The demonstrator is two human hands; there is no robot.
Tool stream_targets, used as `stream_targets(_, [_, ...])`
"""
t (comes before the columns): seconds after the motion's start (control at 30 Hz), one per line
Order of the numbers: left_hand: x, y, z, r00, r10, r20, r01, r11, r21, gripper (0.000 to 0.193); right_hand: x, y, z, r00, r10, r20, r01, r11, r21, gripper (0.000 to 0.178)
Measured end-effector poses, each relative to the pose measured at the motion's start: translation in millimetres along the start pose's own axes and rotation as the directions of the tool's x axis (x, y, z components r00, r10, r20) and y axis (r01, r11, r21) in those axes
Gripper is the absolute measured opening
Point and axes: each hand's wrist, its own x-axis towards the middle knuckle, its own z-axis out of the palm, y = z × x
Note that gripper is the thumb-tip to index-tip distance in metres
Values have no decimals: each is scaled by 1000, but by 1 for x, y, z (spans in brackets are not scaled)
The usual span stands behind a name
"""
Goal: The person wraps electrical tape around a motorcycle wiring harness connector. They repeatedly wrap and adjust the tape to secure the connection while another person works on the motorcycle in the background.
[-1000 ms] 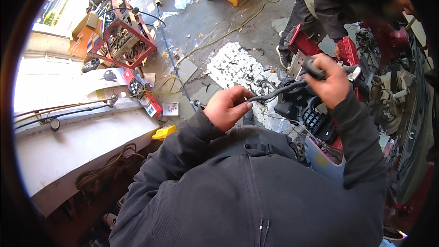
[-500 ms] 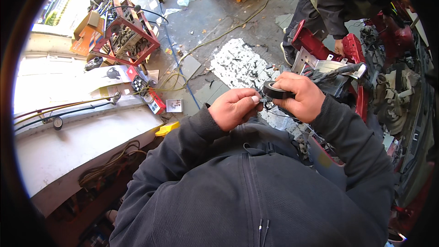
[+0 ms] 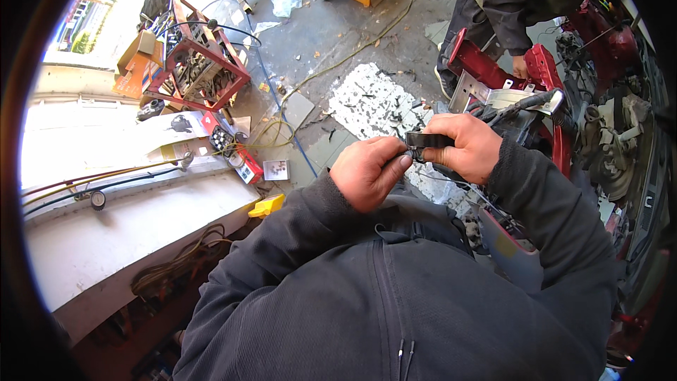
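In front of my body, my right hand (image 3: 468, 145) grips a roll of black tape (image 3: 427, 140) between thumb and fingers, its flat side turned edge-on. Pressed close beside it, my left hand (image 3: 369, 171) is closed, thumb against forefinger, on a thin dark wire bundle (image 3: 416, 155). The roll sits right over the bundle where both hands meet. A thin grey cable (image 3: 455, 181) runs from below my right hand toward the lower right. My fingers partly hide the bundle.
A co-worker's hand (image 3: 520, 67) is at red car body parts (image 3: 541, 70) on the right. A white, littered sheet (image 3: 367, 99) lies on the floor ahead. At left are a red metal rack (image 3: 211, 95), a white ledge (image 3: 141, 215) and a yellow object (image 3: 266, 206).
My left hand has moved slightly right, closer to the right hand. The tape roll has turned from showing its side ring to edge-on.
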Motion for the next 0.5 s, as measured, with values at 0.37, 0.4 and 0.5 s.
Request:
stream_targets(0.37, [6,10,8,996,-76,-36,73,994,-83,11,-1,1,4,997,31,-72,-24,995,98,17])
stream_targets(0.4, [6,9,10,996,-20,-84,17,999,-28,10,-1,1,5,996,6,-89,3,995,100,17])
stream_targets(0.5, [9,6,21,973,126,-195,-103,987,123,7,-2,0,7,992,-18,-124,29,996,85,17])
